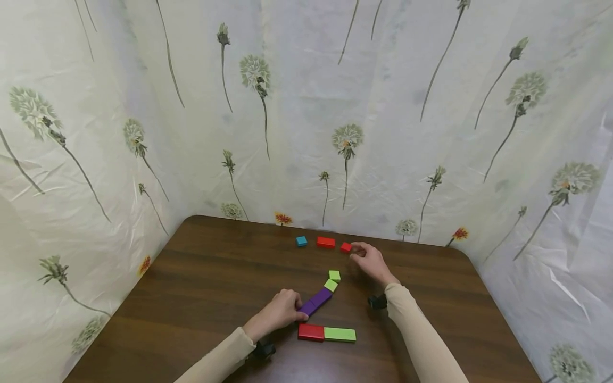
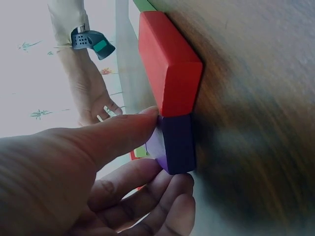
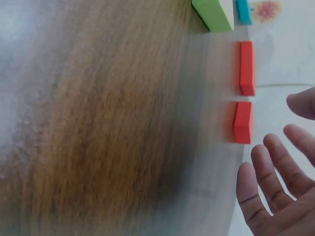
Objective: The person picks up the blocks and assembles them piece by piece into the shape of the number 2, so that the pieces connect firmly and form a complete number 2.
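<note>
The left hand (image 1: 279,313) pinches the near end of a purple block piece (image 1: 309,307) between thumb and fingers; in the left wrist view that purple end (image 2: 179,145) lies by the red block (image 2: 172,64). Two small green blocks (image 1: 334,276) continue the slanting purple line at its far end. Nearer the front, a red block (image 1: 311,332) touches a long green block (image 1: 339,334). The right hand (image 1: 372,261) is beside a small red block (image 1: 346,247) at the back; the right wrist view shows its fingers (image 3: 266,172) spread apart, close to that red block (image 3: 242,123).
A longer red block (image 1: 326,242) and a small blue block (image 1: 301,241) stand in the back row, left of the small red one. The brown table (image 1: 215,271) meets a flower-printed curtain (image 1: 297,117) behind and at both sides. Each wrist wears a dark camera.
</note>
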{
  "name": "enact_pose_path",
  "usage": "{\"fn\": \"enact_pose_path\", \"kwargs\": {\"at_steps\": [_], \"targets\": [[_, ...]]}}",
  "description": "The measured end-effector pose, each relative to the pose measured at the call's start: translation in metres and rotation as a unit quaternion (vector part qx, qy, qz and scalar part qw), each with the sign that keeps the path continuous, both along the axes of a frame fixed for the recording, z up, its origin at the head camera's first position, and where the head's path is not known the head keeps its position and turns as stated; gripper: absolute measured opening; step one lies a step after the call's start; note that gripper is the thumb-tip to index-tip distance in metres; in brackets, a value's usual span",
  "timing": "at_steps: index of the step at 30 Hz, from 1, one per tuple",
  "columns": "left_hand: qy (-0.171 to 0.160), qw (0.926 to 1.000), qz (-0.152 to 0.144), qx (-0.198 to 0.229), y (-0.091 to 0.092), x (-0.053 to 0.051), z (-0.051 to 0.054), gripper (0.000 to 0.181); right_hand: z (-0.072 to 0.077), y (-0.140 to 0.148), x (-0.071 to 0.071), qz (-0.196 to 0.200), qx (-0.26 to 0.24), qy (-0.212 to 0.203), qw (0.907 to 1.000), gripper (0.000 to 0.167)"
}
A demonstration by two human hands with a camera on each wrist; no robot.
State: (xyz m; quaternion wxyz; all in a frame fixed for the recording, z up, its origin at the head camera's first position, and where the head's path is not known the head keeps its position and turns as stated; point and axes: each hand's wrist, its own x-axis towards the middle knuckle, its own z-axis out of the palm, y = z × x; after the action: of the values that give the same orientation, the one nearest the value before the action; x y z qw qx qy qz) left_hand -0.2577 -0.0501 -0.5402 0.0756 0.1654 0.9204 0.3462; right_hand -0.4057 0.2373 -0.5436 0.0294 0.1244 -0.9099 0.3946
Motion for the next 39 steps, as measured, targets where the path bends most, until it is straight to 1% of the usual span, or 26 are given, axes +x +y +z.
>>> {"fn": "enact_pose_path", "kwargs": {"at_steps": [4, 9, 12, 15, 22, 28, 34, 39], "targets": [[0.002, 1.0000, -0.001, 0.000, 0.000, -0.001, 0.000, 0.023, -0.003, 0.000, -0.003, -0.012, -0.014, -0.006, 0.9998, 0.044], [0.007, 1.0000, -0.004, -0.003, 0.000, 0.000, 0.001, 0.024, -0.007, 0.001, -0.006, -0.028, -0.028, -0.030, 0.9988, 0.051], [0.008, 0.9999, -0.005, -0.003, 0.000, 0.000, 0.001, 0.023, -0.010, 0.002, -0.008, -0.031, -0.044, -0.047, 0.9975, 0.055], [0.005, 1.0000, -0.005, -0.002, 0.000, 0.001, 0.003, 0.022, -0.012, 0.003, -0.011, -0.031, -0.055, -0.055, 0.9965, 0.056], [0.002, 1.0000, 0.000, -0.003, 0.000, 0.000, 0.003, 0.023, -0.013, -0.001, -0.015, -0.038, -0.037, -0.050, 0.9974, 0.057], [0.014, 0.9999, 0.000, -0.007, -0.001, 0.001, 0.004, 0.024, -0.018, -0.005, -0.021, -0.046, -0.038, -0.053, 0.9968, 0.057], [0.014, 0.9999, 0.003, -0.010, -0.001, 0.001, 0.004, 0.024, -0.020, -0.008, -0.025, -0.051, -0.032, -0.043, 0.9972, 0.056], [0.011, 0.9998, 0.005, -0.018, 0.000, 0.000, 0.003, 0.023, -0.021, -0.009, -0.026, -0.056, -0.029, -0.050, 0.9967, 0.054]]}}
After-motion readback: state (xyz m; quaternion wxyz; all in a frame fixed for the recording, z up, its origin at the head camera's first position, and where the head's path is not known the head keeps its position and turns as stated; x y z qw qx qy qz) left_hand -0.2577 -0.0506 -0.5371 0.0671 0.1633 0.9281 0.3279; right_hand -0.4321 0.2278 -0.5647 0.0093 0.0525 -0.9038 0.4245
